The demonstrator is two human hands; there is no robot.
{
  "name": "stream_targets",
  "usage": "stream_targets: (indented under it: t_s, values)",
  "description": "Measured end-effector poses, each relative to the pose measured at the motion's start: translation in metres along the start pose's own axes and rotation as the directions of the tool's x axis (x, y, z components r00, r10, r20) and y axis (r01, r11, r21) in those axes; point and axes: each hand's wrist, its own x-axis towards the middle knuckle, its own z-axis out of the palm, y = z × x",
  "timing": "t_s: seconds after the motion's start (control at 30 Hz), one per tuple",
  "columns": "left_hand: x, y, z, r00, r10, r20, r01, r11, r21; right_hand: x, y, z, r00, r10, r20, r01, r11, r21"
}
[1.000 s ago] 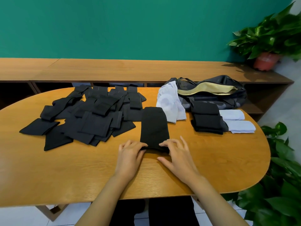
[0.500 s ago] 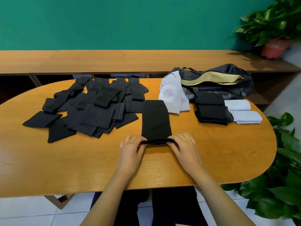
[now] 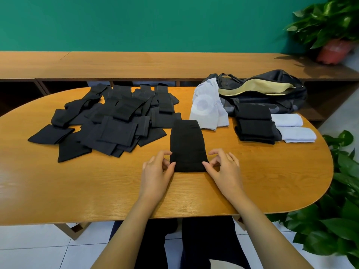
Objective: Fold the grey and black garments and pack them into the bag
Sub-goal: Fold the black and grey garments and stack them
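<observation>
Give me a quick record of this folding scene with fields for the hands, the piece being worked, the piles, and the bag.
left hand: open, fingertips at the near left corner of the black garment
right hand: open, fingertips at its near right corner
black garment: flat on the table, near edge folded up
unfolded pile: black pieces, left of centre
folded stack: black, right side, in front of the bag
pale pieces: beside the bag
bag: open, far right
</observation>
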Motion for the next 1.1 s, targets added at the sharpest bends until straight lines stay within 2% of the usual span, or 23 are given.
stream_targets:
  t_s: [0.4, 0.5, 0.57, 0.7, 0.87, 1.1]
  values:
    - [-0.0007, -0.0008, -0.0004, 0.997, 0.075, -0.029, -0.069, 0.983, 0.169, -0.0016, 0.0010, 0.0007, 0.999, -0.044, 0.022, 0.046, 0.997, -0.063]
    - [0.0003, -0.0029, 0.0011, 0.990, 0.139, 0.001, -0.137, 0.975, 0.172, -0.0024, 0.0032, 0.0016, 0.982, -0.190, 0.020, 0.191, 0.977, -0.097]
    - [0.0003, -0.0035, 0.0013, 0.981, 0.187, 0.045, -0.192, 0.964, 0.185, -0.0027, 0.0027, 0.0022, 0.957, -0.276, 0.085, 0.285, 0.952, -0.110]
    - [-0.0005, 0.0017, -0.0010, 0.982, 0.165, 0.091, -0.180, 0.966, 0.187, -0.0012, -0.0010, 0.0028, 0.955, -0.195, 0.223, 0.231, 0.961, -0.149]
    - [0.0000, 0.0053, -0.0021, 0.970, 0.146, 0.194, -0.194, 0.946, 0.259, -0.0006, -0.0026, 0.0019, 0.965, -0.134, 0.227, 0.173, 0.972, -0.159]
    - [0.0003, 0.0038, -0.0009, 0.982, 0.131, 0.136, -0.157, 0.967, 0.202, -0.0017, -0.0010, 0.0011, 0.959, -0.180, 0.217, 0.217, 0.963, -0.160]
